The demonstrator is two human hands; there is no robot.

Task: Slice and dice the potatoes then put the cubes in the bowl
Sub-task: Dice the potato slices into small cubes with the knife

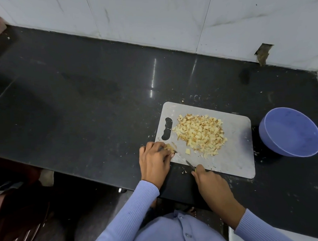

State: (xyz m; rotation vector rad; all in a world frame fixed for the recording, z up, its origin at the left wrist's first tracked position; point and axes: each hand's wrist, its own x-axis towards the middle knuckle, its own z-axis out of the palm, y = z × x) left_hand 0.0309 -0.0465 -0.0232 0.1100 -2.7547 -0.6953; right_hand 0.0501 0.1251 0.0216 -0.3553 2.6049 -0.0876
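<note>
Potatoes: diced heap [200, 135] mid-board, last piece [169, 147] at near-left corner.
Worktop [81, 105]: carries cutting board [236, 153]; bowl [290, 132] right, empty.
Hands: left [154, 159] pinches the piece; right [208, 176] grips knife [185, 161].
Advice: tuck fingertips, cut evenly.

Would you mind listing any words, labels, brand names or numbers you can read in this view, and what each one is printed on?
None: no readable text shows anywhere.
Cutting board: only stains and scratches, no lettering.
Blue bowl: plain, no mark visible.
Knife: blade too thin and blurred to show any brand.
Wall tiles: only grey veining.
</note>
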